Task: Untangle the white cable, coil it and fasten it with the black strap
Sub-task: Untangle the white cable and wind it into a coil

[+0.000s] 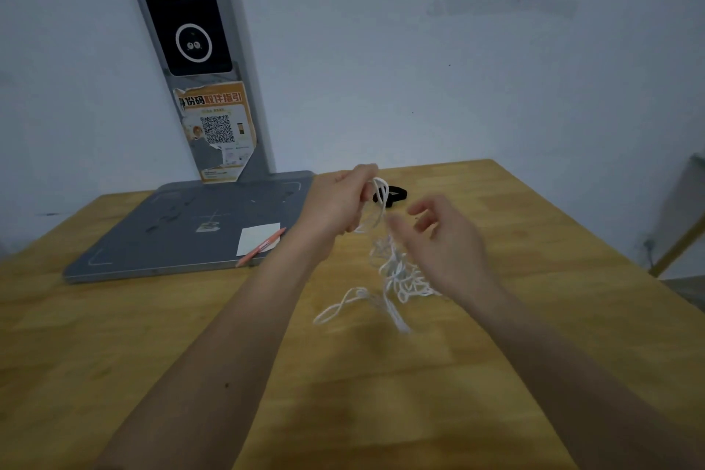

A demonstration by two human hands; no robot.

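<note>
fingers of left hand (339, 202) grip first coils of white cable (396, 275); right hand (438, 237) open, blurred. rest tangled; black strap (396, 195) unused on table (496, 374).

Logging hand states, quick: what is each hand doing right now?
Left hand: grips loops of the white cable.
Right hand: open, blurred, holds nothing visible.

The left hand (339, 202) is gripping loops of the white cable (396, 271), whose tangle is hanging below its fingers. The right hand (438, 237) is blurred, fingers spread beside it. The black strap (395, 196) is lying beyond the fingertips.
</note>
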